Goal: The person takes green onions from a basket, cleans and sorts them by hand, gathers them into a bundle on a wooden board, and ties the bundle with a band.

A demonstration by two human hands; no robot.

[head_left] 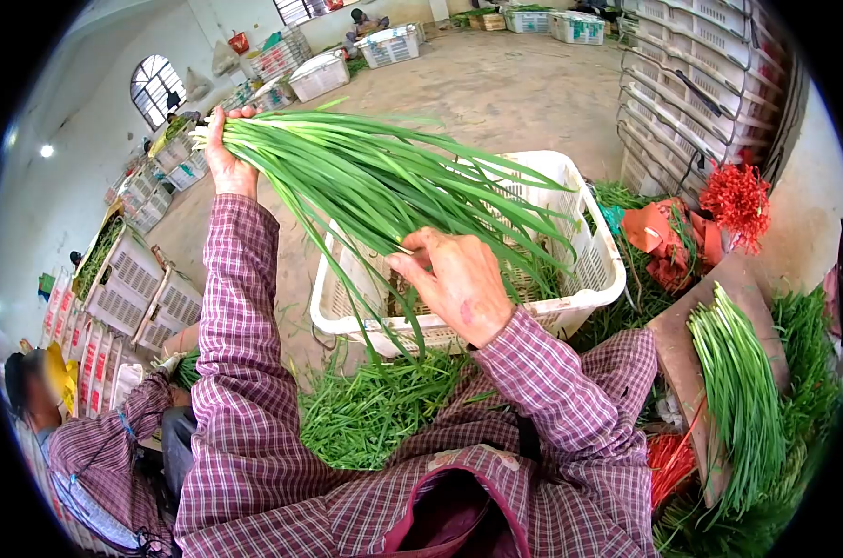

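Note:
My left hand [233,166] is closed around the pale stem ends of a large bunch of garlic chives [384,172], held up in front of me. The long green leaves fan out to the right and droop over a white plastic basket [603,270]. My right hand [463,284] is at the lower edge of the bunch, with thumb and forefinger curled together on some leaves. Its other fingers are partly hidden. Loose green leaves lie inside the basket, mostly covered by the bunch.
Leaf trimmings [375,409] cover the floor below the basket. On the right, a chive bundle [738,400] rests on a board [673,325], near red ties [736,205] and a tall crate stack [687,102]. A co-worker [105,456] sits at left. More crates [128,270] line the wall.

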